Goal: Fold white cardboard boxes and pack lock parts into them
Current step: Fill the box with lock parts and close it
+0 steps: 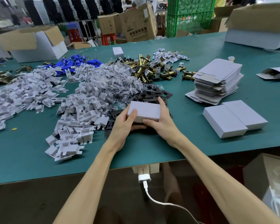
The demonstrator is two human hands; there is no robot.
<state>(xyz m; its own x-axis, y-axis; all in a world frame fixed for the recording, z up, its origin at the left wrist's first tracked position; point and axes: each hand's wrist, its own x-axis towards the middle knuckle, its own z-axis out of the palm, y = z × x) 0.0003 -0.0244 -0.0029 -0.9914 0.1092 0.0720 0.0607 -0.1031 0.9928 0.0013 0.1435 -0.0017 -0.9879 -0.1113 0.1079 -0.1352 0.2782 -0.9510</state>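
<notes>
A closed white cardboard box is held just above the green table, over a heap of black lock plates. My left hand grips its left end, thumb on top. My right hand grips its right end, fingers along the far side. Two closed white boxes lie side by side to the right. Behind them stands a stack of flat unfolded box blanks. Brass latch parts lie in a heap further back.
White cardboard inserts sprawl across the left half of the table, with clear bagged parts and blue parts behind. Large open cartons stand at the back left and back right. A white charger with cable hangs below the table's front edge.
</notes>
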